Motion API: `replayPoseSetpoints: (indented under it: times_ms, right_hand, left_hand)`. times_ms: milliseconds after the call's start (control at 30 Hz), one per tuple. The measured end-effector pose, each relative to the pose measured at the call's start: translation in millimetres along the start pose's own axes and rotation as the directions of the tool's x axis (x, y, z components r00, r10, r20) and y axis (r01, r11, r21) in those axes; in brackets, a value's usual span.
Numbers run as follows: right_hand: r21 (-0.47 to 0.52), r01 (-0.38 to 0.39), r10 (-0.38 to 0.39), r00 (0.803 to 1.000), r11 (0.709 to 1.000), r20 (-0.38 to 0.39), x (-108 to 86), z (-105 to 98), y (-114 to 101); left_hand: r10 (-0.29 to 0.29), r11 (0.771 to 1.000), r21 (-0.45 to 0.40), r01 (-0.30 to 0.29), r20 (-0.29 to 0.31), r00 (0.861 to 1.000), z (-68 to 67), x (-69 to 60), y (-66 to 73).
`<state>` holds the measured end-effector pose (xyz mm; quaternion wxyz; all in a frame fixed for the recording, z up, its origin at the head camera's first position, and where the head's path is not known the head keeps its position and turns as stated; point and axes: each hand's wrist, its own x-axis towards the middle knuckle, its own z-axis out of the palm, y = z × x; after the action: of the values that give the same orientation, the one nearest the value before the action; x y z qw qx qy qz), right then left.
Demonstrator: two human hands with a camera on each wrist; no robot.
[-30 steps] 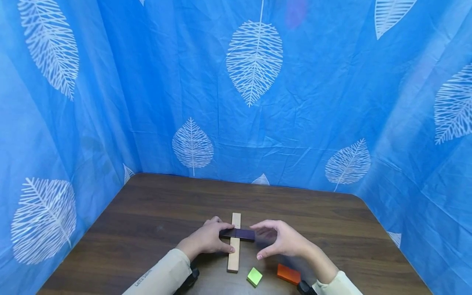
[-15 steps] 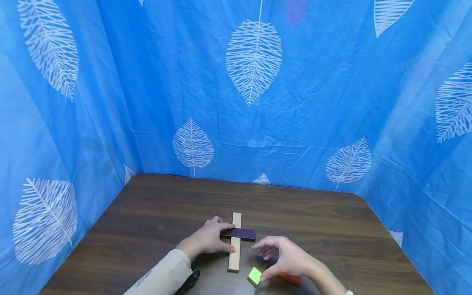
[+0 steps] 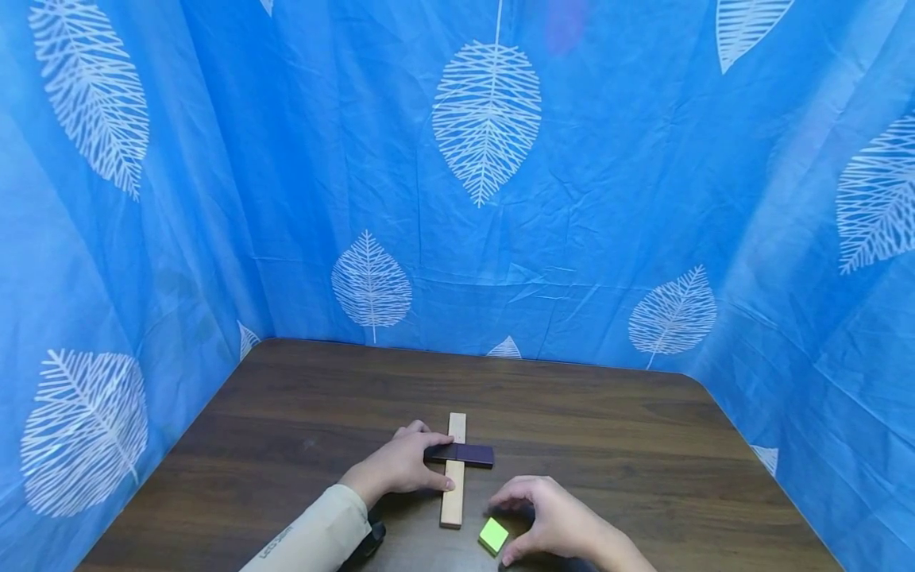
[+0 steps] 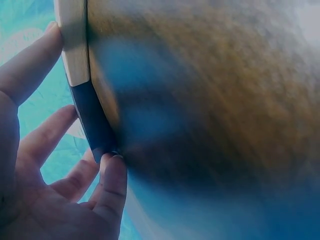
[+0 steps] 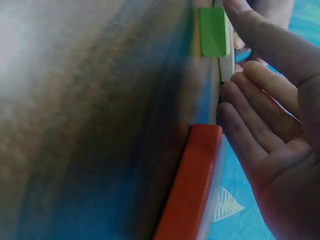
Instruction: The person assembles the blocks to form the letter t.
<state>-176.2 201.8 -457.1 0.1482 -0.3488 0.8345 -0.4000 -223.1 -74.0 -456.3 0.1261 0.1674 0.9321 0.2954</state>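
A cross of flat wooden blocks lies on the brown table: a pale strip (image 3: 453, 500) runs front to back, with a dark purple block (image 3: 475, 455) across it. My left hand (image 3: 399, 465) rests at the cross's left side, thumb and fingertips touching the pale strip and the dark block's left end (image 4: 95, 117). My right hand (image 3: 554, 520) is spread beside a small lime-green block (image 3: 493, 536), with thumb and fingers on either side of it and a gap between. A red-orange block (image 5: 192, 182) lies below the right hand, which hides it in the head view.
The wooden table (image 3: 608, 429) has a rounded far right corner. Blue curtains (image 3: 572, 199) with white leaf prints enclose it at the back and both sides.
My right hand has moved from the dark block's right end toward the front, down to the green block, covering the red-orange one. The left hand and the cross have stayed in place.
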Motion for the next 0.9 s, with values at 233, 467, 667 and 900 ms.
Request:
replayPoseSetpoints:
  times_ms: [233,467,667,900]
  right_hand:
    - [-0.192,0.157,-0.17,0.984,0.969,-0.051,-0.1,9.5,2.4]
    - [-0.205,0.145,-0.164,0.983,0.968,-0.079,-0.7,15.4,1.7]
    - [-0.23,0.065,-0.094,0.989,0.971,-0.117,-0.1,18.1,-2.5]
    - [-0.191,-0.044,0.023,0.993,0.981,-0.112,1.0,17.6,-6.1]
  left_hand:
    - [0.013,1.0,0.003,-0.013,-0.008,1.0,0.0,0.0,0.8]
    - [0.01,1.0,-0.004,-0.01,-0.002,1.0,-1.5,-0.1,2.5]
    - [0.015,1.0,-0.002,-0.015,-0.009,1.0,-1.3,-0.3,0.8]
    - [0.004,1.0,-0.012,-0.004,0.003,1.0,-0.5,-0.4,0.8]
